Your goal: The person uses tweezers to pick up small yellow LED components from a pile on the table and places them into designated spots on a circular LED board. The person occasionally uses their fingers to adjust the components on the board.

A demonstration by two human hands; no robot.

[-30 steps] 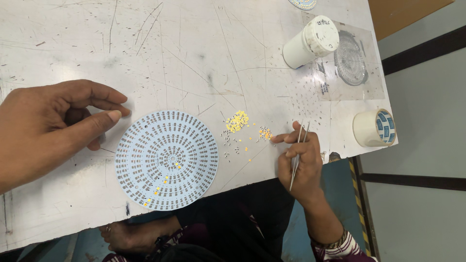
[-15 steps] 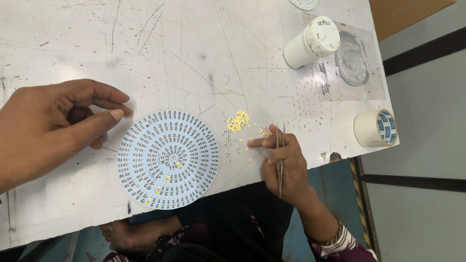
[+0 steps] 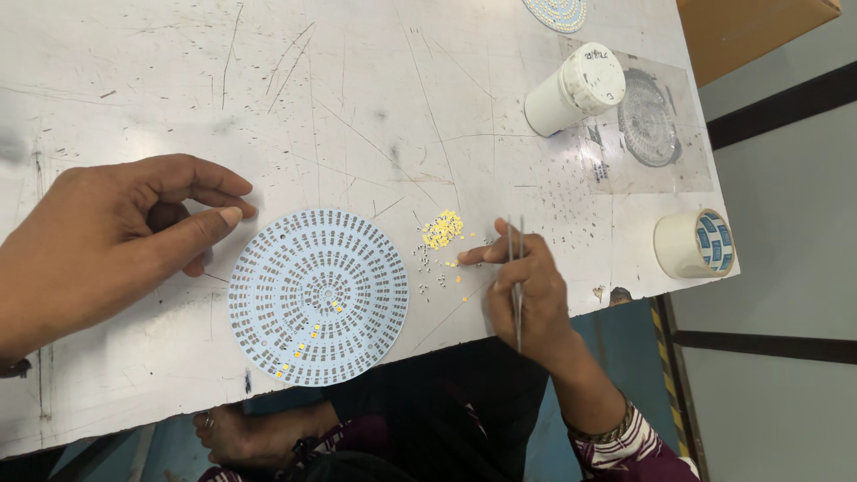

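Your left hand (image 3: 107,245) hovers over the counter (image 3: 357,98), fingers curled toward the thumb; whether they pinch anything cannot be told. The round pale-blue circuit board (image 3: 318,296) lies just right of your thumb. Beyond it, a co-worker's hand (image 3: 527,290) grips tweezers (image 3: 519,295) beside loose yellow chips (image 3: 442,229).

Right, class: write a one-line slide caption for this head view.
A left hand hovers beside a round blue circuit board while a co-worker's hand holds tweezers near yellow chips.

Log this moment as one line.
left hand: beside round circuit board | another person's hand: holds tweezers, fingertip by yellow chips
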